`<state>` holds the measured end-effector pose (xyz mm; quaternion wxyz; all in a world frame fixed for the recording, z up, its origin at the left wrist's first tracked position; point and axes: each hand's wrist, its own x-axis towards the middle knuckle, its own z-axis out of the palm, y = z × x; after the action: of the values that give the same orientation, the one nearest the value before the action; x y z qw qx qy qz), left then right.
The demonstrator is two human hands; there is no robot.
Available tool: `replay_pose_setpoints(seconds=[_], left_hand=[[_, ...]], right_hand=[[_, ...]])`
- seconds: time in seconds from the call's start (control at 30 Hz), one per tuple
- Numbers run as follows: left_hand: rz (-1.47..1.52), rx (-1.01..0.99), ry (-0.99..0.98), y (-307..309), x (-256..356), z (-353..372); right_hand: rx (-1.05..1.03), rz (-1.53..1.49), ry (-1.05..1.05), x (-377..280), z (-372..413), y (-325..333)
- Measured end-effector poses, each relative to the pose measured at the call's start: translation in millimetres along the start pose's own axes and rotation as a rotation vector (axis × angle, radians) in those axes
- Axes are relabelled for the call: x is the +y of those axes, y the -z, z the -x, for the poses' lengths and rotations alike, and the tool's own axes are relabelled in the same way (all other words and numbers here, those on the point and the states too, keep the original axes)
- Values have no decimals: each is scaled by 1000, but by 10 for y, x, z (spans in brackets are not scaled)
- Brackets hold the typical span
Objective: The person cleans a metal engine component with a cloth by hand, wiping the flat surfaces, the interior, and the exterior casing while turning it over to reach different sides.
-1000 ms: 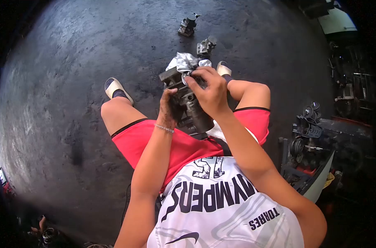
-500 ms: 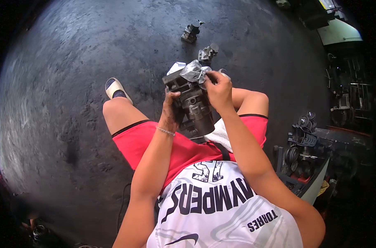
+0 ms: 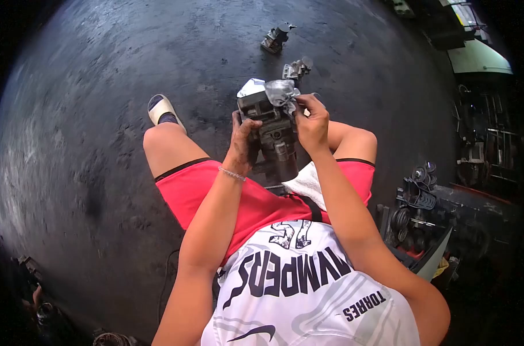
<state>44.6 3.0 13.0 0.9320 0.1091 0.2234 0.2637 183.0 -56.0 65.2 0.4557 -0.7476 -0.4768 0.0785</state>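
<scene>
A dark, greasy metal machine part with a cylindrical body [image 3: 284, 162] is held up above my lap. My left hand [image 3: 239, 142] wraps round its left side, the thumb lying over the front. Silver, crinkled wrapping [image 3: 280, 92] covers something at the part's upper right. At the lower edge of this wrapping, the fingers of my right hand [image 3: 313, 128] are pinched together on its gathered end. A white, paper-like piece [image 3: 251, 87] shows at the top left of the part. What lies under the wrapping is hidden.
Two similar metal units, one nearer [image 3: 296, 69] and one farther [image 3: 275, 38], stand on the dark floor [image 3: 100, 115]. A white cloth [image 3: 304, 183] lies on my lap. At right is a bin [image 3: 438, 254] with metal parts. A person's hand [image 3: 37, 295] shows at lower left.
The machine part is a little more upright, and my left thumb lies further across its front. My right hand remains at the silver wrapping. The camera view has shifted slightly.
</scene>
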Motion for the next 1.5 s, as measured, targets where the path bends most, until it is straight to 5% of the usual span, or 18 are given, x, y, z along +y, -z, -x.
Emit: replay_pose_setpoints(seconds=[0.07, 0.17, 0.23, 0.27, 0.6, 1.03, 1.2, 1.3, 1.4, 1.43, 1.5], left_hand=[[39, 15, 32, 65, -12, -18], [99, 4, 49, 45, 28, 66], [121, -12, 30, 106, 59, 119], [203, -76, 73, 153, 83, 144], [325, -121, 346, 21, 156, 439], [347, 159, 535, 89, -45, 287], [395, 129, 487, 103, -19, 294], [375, 113, 424, 107, 5, 292], [276, 129, 407, 131, 43, 286], [286, 133, 401, 127, 55, 293], [201, 164, 410, 100, 113, 269]], right_hand=[[-6, 34, 13, 58, -63, 1], [218, -106, -364, 450, -179, 33], [257, -717, -384, 479, -199, 119], [207, -865, -616, 363, -154, 275], [145, -1111, -637, 304, 58, 538], [80, -701, -475, 207, -14, 714], [-602, -196, -188, -257, -105, 578], [-530, 149, -55, -563, 30, 298], [-447, 115, 72, -368, 164, 248], [-459, 115, 74, -317, 159, 249], [-393, -144, -383, -182, 78, 209]])
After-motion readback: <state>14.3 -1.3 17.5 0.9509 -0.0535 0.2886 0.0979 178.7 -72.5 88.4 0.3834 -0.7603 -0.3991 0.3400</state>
